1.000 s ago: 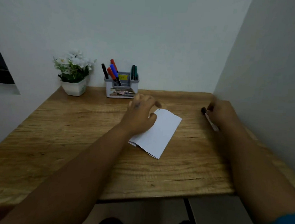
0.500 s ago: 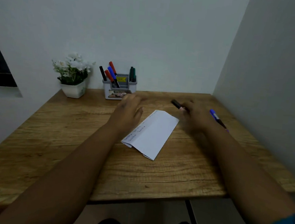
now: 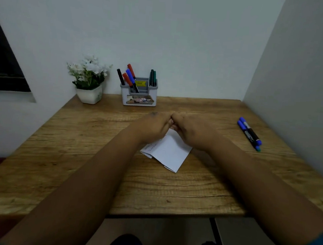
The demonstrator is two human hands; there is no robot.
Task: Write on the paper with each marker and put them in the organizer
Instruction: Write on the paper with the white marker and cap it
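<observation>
My left hand [image 3: 152,125] and my right hand [image 3: 193,130] meet knuckle to knuckle over the far end of the folded white paper [image 3: 170,154], both with fingers curled. The black marker my right hand carried a moment ago is hidden between them. Handwriting shows along the paper's left edge. Two blue-capped markers [image 3: 249,134] lie side by side on the table's right side, near the wall. The grey organizer [image 3: 139,99] stands at the back, holding black, red and blue markers on its left and two dark green ones on its right.
A white pot of white flowers [image 3: 89,95] stands at the back left, beside the organizer. The wooden table [image 3: 77,154] sits in a corner, with walls behind it and on the right. A dark window edge is at far left.
My right hand picked a black marker up from the right side and carried it left to the paper. My left hand rose off the paper to meet it.
</observation>
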